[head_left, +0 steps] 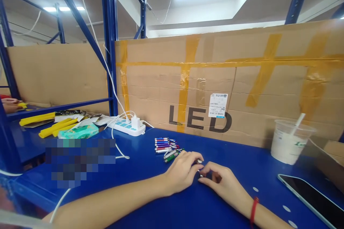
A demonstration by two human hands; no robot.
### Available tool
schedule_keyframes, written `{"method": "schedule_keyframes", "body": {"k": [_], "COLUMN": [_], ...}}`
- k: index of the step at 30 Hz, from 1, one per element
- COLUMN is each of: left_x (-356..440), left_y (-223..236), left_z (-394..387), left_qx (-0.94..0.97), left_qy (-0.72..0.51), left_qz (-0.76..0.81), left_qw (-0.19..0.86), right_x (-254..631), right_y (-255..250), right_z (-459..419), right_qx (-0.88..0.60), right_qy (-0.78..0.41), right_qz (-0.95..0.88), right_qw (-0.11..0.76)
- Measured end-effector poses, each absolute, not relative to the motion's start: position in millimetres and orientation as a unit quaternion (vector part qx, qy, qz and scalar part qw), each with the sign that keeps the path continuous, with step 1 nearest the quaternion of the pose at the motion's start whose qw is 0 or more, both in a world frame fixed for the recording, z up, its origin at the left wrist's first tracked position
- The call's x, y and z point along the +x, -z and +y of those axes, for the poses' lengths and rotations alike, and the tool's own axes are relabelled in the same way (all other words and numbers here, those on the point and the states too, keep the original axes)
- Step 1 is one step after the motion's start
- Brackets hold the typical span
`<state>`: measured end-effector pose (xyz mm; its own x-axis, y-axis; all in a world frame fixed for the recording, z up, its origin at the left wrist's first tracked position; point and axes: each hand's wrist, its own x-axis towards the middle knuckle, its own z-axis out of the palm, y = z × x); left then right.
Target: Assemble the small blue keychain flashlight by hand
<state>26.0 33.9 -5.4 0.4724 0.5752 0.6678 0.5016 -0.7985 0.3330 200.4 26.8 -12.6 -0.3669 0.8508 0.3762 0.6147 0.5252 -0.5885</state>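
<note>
- Hands working close together over the blue tabletop (150,211), fingertips nearly meeting.
- Left hand (180,173) is curling down, thumb and fingers pinching a silvery piece (198,161); most of it is hiding under the fingers.
- Right hand (221,180) is pinching a shiny part (201,175) between thumb and forefinger; from where I'm standing, can't tell whether both are belonging to one item.
- Red bracelet (254,209) is circling the right wrist.
- Mini flashlights (162,145), red, blue, purple, silver, are lying side by side just beyond the left hand; green flashlight (171,156) is lying nearest it.
- White power strip (125,126) is sitting farther left, plug and cables running from it.
- Tissue pack (79,131) and yellow sticks (57,127) are lying left of the strip.
- Cardboard panel (156,89) marked LED is standing behind, wearing brown tape and a white label (218,105).
- Plastic cup (288,143) with straw is standing at right; smartphone (313,200) is lying in front.
- Co-worker's hand (10,104) is showing at far left.
</note>
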Motion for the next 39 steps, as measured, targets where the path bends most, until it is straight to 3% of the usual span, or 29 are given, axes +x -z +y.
{"method": "schedule_keyframes", "body": {"k": [11,18,27,31,34,39], "left_x": [24.3,22.7,21.2,24.1,26.9,28.6], "left_y": [4.5,8.6,6.1,2.8,-0.9,-0.9], "left_z": [45.4,51.7,53.0,48.4,44.0,44.6], "left_qx": [0.836,0.824,0.828,0.810,0.785,0.758], "left_qy": [-0.328,-0.360,-0.388,-0.402,-0.414,-0.445], "left_qz": [0.426,0.404,0.320,0.323,0.332,0.355], "left_qw": [0.113,0.165,0.247,0.280,0.320,0.320], "right_x": [199.0,203.9,218.2,218.5,213.7,206.3], "right_y": [13.5,13.3,-7.0,-7.6,-4.6,-1.8], "right_z": [30.4,28.4,26.2,27.8,26.0,22.4], "right_qx": [-0.423,-0.425,-0.393,-0.462,-0.495,-0.476], "right_qy": [-0.152,-0.182,-0.047,-0.119,-0.205,-0.246], "right_qz": [-0.800,-0.771,-0.831,-0.769,-0.742,-0.735], "right_qw": [0.397,0.439,0.391,0.425,0.404,0.415]}}
